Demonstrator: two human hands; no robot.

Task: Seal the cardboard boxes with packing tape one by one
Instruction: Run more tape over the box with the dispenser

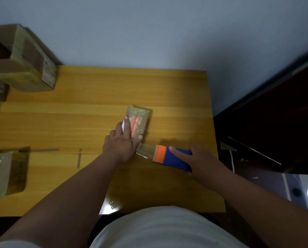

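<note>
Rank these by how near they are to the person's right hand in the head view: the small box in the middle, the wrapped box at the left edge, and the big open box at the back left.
From the right hand, which grips the tape dispenser:
1. Small box, mid-table, under the left hand.
2. Wrapped box, near left edge.
3. Open box, far left corner.

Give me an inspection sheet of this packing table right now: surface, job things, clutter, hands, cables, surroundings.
Surface: wooden table, glare at near edge.
Job's things: small box mid-table; clear tape stretched from it to the blue tape dispenser.
Clutter: taped boxes at far left and near left; tape scraps.
Hands: left hand presses the small box; right hand grips the dispenser.
Cables: white cord, right of table.
Surroundings: grey wall; dark furniture on right.
</note>
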